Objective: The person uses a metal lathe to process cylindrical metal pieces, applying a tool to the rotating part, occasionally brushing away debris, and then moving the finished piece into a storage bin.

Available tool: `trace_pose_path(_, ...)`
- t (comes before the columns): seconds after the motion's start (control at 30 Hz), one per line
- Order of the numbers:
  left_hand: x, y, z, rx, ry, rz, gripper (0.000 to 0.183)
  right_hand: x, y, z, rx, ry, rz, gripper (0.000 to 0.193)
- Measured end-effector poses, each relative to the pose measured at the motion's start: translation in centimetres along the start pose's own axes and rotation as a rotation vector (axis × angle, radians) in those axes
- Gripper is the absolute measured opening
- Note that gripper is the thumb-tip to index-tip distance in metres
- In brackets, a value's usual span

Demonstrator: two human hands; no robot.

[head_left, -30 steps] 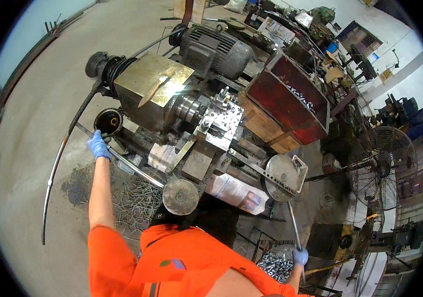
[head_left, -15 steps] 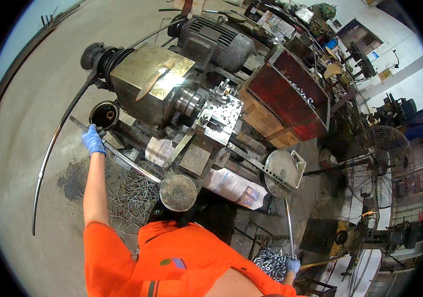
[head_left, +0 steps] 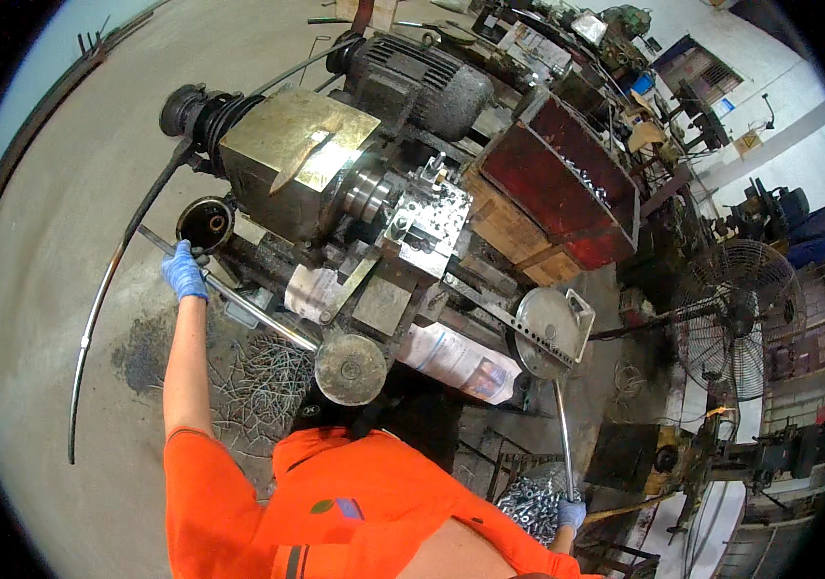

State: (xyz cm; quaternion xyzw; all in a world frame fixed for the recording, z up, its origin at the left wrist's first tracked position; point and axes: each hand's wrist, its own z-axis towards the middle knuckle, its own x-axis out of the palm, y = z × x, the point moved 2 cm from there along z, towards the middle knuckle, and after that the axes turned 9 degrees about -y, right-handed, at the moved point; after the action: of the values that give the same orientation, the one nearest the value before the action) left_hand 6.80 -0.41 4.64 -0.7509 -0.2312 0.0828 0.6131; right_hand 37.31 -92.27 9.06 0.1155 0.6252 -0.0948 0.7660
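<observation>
My left hand (head_left: 183, 271), in a blue glove, is closed round a long metal lever (head_left: 260, 316) that runs to a round steel hub (head_left: 350, 369) on the near side of the lathe. At the lower right my right hand (head_left: 572, 514), also gloved in blue, grips the end of a second steel lever (head_left: 564, 434). That one comes down from a larger round disc (head_left: 545, 323). Between the two levers sits the lathe's metal slide block (head_left: 429, 230), next to the shiny chuck (head_left: 366, 194). The headstock (head_left: 298, 135) has a brass-coloured cover with a flat strip lying on it.
A red metal bin (head_left: 555, 183) with small metal parts stands behind the slide. Beyond the headstock is a finned motor (head_left: 419, 85). Thin metal turnings (head_left: 263, 386) lie on the floor. Many small shiny parts (head_left: 530, 507) fill a container beside my right hand. A caged fan (head_left: 736, 318) stands at right.
The view has shifted very slightly. Both hands keep their grip on the levers, and no clear movement of the machine shows.
</observation>
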Motion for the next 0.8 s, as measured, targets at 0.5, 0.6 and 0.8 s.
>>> trace_pose_path(0.5, 0.3, -0.5, -0.3, 0.006, -0.004, 0.000, 0.015, 0.6, -0.7, 0.1, 0.133, 0.163, -0.176, 0.043)
trace_pose_path(0.6, 0.0, 0.6, 0.8, 0.006, -0.003, -0.018, 0.015, 0.5, -0.6, 0.2, 0.108, 0.135, -0.159, 0.043)
trace_pose_path(0.8, 0.3, -0.1, 0.0, 0.007, 0.006, -0.005, 0.016, 0.0, -0.4, -0.7, 0.108, 0.102, -0.146, 0.041)
